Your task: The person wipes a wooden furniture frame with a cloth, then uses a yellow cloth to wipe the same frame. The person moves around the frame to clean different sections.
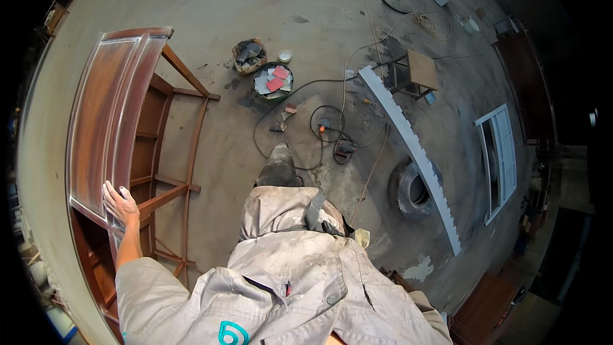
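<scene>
On my left stands a reddish-brown wooden furniture frame (148,202) with open crosspieces and a framed panel (96,115) along its top. Whitish dust or filler lines the panel's moulding. My left hand (121,203) lies flat on the panel's edge, fingers stretched out and somewhat spread, gripping nothing. The fingertips look whitened. My right hand does not show; only part of that sleeve (429,313) appears at the lower right, beyond my jacket.
Ahead are a basket of dark scraps (249,55), a tub of sanding sheets (273,82), and tangled cables with a dark power tool (343,151). To the right: a long pale notched board (415,160), a tire (408,193), a stool (421,71) and a white frame (504,147).
</scene>
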Available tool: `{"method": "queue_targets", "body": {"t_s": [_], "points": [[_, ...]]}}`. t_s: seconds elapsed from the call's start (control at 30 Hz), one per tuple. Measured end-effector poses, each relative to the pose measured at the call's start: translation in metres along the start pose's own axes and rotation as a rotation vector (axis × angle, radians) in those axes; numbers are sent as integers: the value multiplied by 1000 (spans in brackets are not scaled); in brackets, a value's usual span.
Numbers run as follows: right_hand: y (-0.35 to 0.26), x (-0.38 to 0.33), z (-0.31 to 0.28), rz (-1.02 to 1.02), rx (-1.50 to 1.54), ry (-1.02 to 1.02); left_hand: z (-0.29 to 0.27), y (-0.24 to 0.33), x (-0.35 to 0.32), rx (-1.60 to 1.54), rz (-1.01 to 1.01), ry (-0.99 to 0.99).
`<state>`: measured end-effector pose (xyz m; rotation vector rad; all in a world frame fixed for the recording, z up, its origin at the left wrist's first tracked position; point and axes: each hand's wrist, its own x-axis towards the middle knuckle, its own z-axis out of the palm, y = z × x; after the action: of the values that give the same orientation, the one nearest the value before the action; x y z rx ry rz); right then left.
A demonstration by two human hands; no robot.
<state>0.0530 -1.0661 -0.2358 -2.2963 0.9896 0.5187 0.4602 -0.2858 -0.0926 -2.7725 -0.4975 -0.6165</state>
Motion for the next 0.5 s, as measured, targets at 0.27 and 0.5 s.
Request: {"method": "queue_targets", "body": {"t_s": [0.27, 0.5], "points": [[21, -1, 16, 46, 47, -72, -17, -11, -15, -18, -8, 14], [-67, 120, 8, 6, 304, -6, -10, -6, -15, -52, -19, -26]]}}
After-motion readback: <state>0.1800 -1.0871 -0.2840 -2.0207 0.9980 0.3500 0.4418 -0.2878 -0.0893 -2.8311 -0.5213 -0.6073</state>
